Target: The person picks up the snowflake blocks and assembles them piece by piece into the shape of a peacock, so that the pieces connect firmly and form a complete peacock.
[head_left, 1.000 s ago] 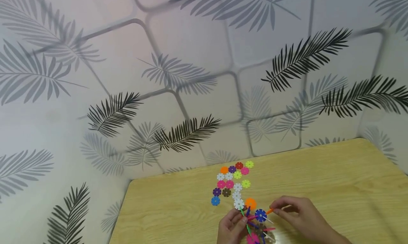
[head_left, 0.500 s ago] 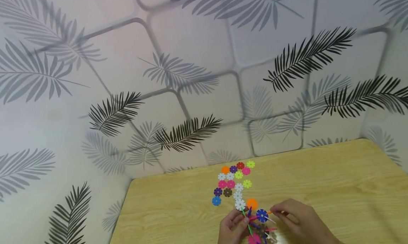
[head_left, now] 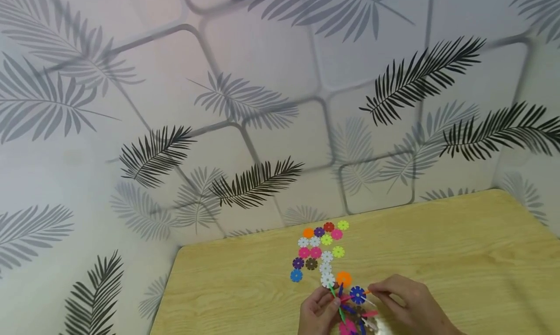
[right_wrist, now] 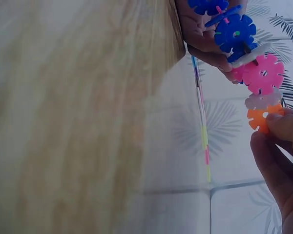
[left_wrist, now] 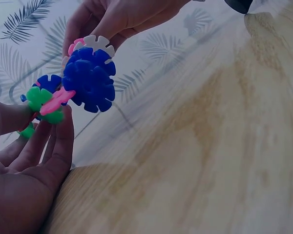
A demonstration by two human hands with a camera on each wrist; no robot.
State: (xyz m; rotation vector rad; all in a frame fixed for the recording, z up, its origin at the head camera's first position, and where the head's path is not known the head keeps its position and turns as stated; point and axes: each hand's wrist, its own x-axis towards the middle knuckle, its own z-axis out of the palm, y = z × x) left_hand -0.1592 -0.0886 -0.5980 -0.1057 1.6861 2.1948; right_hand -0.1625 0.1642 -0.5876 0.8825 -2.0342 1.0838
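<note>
My left hand (head_left: 316,311) pinches the green disc (left_wrist: 37,98) of a cluster of joined notched plastic discs, low in the head view. The cluster includes a dark blue disc (head_left: 358,294), a pink disc (right_wrist: 263,73) and brown and white ones. On its right side my right hand (head_left: 409,298) pinches an orange disc (right_wrist: 258,118) between thumb and fingers. In the right wrist view this orange disc meets a white disc (right_wrist: 261,101) beside the pink one. Another orange disc (head_left: 343,278) shows at the cluster's far side. The fingers partly hide the green and orange discs.
Several flat, coloured discs form a joined pattern on the wooden table (head_left: 236,286), beyond the left hand; a light blue disc (head_left: 296,275) ends its left side. A white disc (head_left: 327,279) lies close to the left fingertips. Behind the table rises a leaf-patterned wall (head_left: 280,145).
My right hand has shifted slightly, its fingertips closer to the dark blue disc, and less of the orange disc shows in the head view. The left hand keeps its hold; the flat discs stay put.
</note>
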